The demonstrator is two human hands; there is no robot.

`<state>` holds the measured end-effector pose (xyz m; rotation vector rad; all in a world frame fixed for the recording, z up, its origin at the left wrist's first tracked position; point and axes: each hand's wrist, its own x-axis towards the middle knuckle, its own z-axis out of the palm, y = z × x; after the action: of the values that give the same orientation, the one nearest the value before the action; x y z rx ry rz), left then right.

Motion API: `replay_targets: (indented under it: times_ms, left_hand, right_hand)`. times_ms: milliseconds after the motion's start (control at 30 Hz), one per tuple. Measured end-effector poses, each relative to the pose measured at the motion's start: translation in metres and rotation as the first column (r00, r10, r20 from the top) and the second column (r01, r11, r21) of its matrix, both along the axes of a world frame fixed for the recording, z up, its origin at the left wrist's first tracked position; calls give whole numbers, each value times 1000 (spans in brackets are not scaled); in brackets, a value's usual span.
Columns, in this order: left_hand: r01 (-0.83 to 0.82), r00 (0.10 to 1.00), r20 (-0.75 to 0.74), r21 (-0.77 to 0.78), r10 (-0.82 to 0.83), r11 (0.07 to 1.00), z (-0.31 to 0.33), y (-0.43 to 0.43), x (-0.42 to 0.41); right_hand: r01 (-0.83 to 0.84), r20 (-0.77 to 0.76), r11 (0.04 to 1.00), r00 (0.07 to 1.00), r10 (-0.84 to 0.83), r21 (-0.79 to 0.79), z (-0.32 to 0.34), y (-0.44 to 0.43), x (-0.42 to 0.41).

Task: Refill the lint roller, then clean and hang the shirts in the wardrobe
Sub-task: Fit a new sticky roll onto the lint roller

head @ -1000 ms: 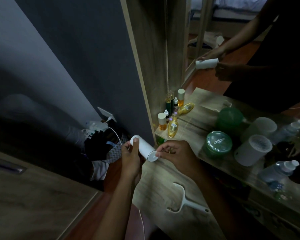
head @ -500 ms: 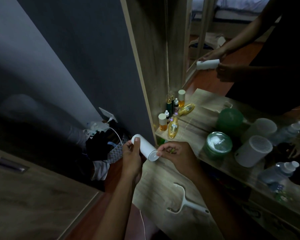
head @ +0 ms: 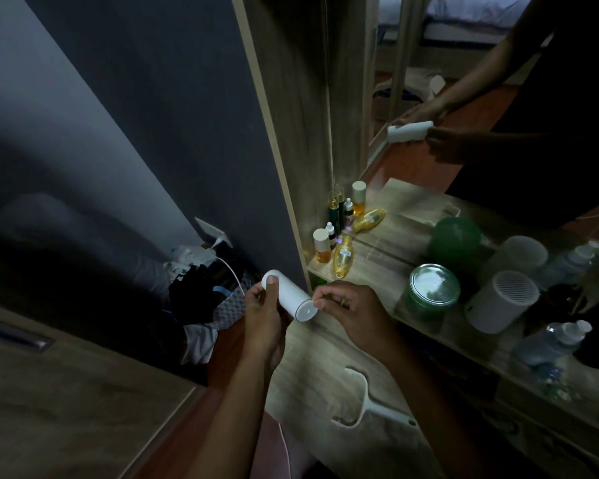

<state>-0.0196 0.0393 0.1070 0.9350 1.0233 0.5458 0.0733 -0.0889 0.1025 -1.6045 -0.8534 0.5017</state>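
Note:
A white lint roller refill roll [head: 289, 295] is held in front of me, above the left edge of the wooden dresser top [head: 325, 361]. My left hand [head: 261, 319] grips its barrel, with the thumb on the far end. My right hand [head: 351, 311] pinches at the near end cap with its fingertips. The white lint roller handle [head: 370, 404], an open frame with a straight grip, lies flat on the dresser below my hands. A mirror [head: 464, 98] ahead shows both hands and the roll reflected.
Small oil bottles [head: 341, 259] and dropper vials stand at the mirror's foot. A green lidded jar [head: 433, 288], a white round device [head: 502, 302] and clear plastic bottles [head: 550, 344] sit to the right. Bags and a white cable [head: 204, 281] lie on the floor left.
Both hands keep hold of the roll in almost the same spot. My right fingertips have shifted slightly along the near end cap.

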Motion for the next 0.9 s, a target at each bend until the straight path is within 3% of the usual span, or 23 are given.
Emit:
replay_targets:
  times_ms: [333, 633, 800, 900]
  left_hand:
    - [-22, 1000, -6, 2, 22, 1000, 2, 2, -1]
    - [-42, 999, 3, -14, 43, 999, 8, 1, 3]
    - [-82, 997, 11, -18, 82, 997, 8, 2, 4]
    - [-81, 997, 4, -18, 81, 997, 7, 6, 4]
  right_hand:
    - [34, 8, 999, 999, -34, 4, -1, 3, -1]
    - [85, 159, 995, 983, -93, 55, 0, 4, -3]
    - [115, 131, 988, 983, -129, 106, 3, 6, -4]
    - [115, 39, 989, 992, -119, 91, 7, 7, -4]
